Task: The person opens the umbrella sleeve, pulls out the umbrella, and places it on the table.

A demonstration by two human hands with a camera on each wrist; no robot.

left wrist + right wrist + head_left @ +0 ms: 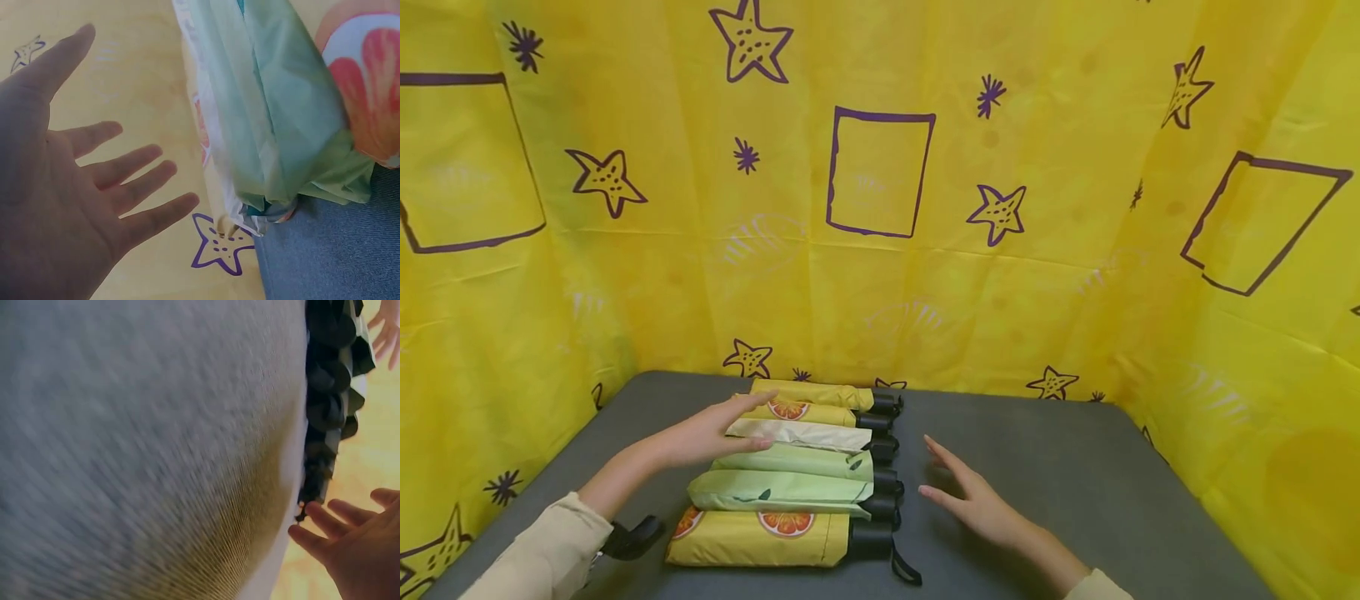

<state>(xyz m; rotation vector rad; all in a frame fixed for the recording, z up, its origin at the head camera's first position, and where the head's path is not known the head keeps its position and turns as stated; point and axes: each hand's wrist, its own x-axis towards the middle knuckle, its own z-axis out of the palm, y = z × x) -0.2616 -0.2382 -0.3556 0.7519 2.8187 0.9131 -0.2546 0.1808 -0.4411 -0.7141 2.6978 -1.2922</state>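
Note:
Several folded umbrellas lie side by side, their black handles pointing right. Nearest is a yellow umbrella with orange slices (pixel 745 546), with a black wrist loop hanging off its handle. Behind it come a light green umbrella (pixel 805 489), another light green one (pixel 797 457), a white umbrella (pixel 831 435), a second orange-slice one (pixel 831 416) and a plain yellow umbrella (pixel 820 395) at the back. My left hand (pixel 703 435) hovers over the row's left ends, fingers spread and holding nothing. To the right of the handles, my right hand (pixel 973 500) is held with fingers extended, also holding nothing.
The umbrellas lie on a dark grey table (pixel 1037 450). A yellow curtain (pixel 880 275) with purple stars and frames encloses the back and both sides. A black curved piece (pixel 634 537) shows beside my left wrist.

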